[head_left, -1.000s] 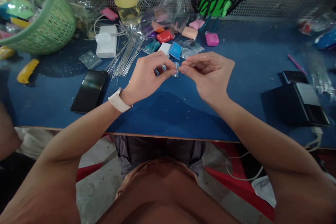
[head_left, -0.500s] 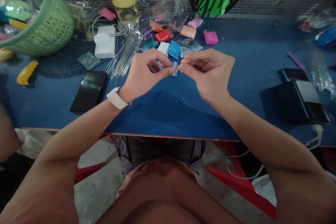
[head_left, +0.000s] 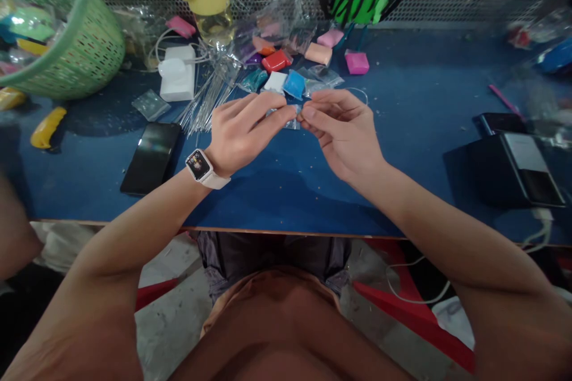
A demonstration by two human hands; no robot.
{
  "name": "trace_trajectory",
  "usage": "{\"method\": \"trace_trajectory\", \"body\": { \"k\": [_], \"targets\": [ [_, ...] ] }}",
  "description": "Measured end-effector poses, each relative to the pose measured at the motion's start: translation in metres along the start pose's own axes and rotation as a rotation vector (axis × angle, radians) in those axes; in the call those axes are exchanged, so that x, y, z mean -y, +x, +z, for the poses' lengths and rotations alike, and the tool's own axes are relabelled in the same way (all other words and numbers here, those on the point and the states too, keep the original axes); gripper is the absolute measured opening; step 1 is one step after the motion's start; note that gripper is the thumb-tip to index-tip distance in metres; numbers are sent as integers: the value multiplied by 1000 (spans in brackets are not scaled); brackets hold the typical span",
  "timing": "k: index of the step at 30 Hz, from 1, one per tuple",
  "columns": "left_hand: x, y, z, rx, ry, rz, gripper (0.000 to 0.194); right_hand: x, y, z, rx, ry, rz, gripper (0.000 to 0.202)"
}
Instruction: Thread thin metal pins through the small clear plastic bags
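My left hand (head_left: pixel 248 131), with a white-strapped watch (head_left: pixel 199 165) at the wrist, is pinched closed over the middle of the table. Its fingertips nearly meet those of my right hand (head_left: pixel 342 131), also pinched closed. Whatever the fingertips hold is too small to make out. A thin pale strand (head_left: pixel 361 90) curves behind the right hand. Just beneath the fingertips lies a small clear bag (head_left: pixel 293 124). Behind the hands are a blue packet (head_left: pixel 295 84), a white packet (head_left: pixel 274 82) and a red packet (head_left: pixel 276 61).
On the left are a green basket (head_left: pixel 100 41), a black phone (head_left: pixel 151 158), a yellow cutter (head_left: pixel 48 128) and metal wires (head_left: pixel 206 101). A yellow-banded bottle (head_left: pixel 208 0) stands behind. A dark box (head_left: pixel 509 169) sits at right. Another person's arm (head_left: pixel 15 226) shows at far left.
My left hand has rolled over, showing its back and the watch face. The right hand has turned and shifted slightly left. The pale strand now shows behind it.
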State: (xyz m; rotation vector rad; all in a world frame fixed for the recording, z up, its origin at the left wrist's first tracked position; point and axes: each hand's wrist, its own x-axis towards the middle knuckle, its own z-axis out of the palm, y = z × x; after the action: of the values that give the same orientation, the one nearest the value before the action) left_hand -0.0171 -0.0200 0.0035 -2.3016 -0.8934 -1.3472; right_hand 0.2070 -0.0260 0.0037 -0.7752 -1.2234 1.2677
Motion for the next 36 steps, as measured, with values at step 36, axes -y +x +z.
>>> {"method": "trace_trajectory", "body": {
  "k": [36],
  "targets": [
    [-25,23,-15,386,-799,-650,30,28,9,-17,179,-585,-492,8]
  ]
}}
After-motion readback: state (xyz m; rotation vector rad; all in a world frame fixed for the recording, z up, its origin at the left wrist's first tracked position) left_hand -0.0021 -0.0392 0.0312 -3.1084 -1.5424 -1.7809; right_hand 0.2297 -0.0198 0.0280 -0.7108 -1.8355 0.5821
